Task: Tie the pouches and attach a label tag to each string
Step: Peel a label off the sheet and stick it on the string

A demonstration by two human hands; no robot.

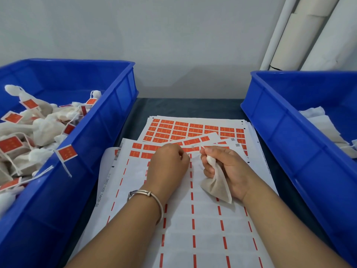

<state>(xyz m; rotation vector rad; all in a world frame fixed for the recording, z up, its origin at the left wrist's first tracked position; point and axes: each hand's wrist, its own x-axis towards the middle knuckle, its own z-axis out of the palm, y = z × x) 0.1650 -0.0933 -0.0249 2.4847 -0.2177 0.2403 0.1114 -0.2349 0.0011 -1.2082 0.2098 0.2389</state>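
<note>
The pouch [216,185] hangs from the right hand [228,167], whose curled fingers [207,151] clamp its gathered neck so the mouth stays closed for tying. Just beside them, the left hand [168,163] curls its fingertips, probably pinching the string, though blur hides it, above the label sheet [193,219].

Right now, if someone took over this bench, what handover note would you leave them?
Right hand grips a pouch by its gathered neck. Left hand has its fingers curled at the string end, over the top label sheet; what it pinches cannot be told.
Done: tagged pouches fill the left bin.
Left: tag this pouch, then the untied ones in the right bin. Only the sheet's top rows keep labels; a fuller sheet lies behind.
</note>
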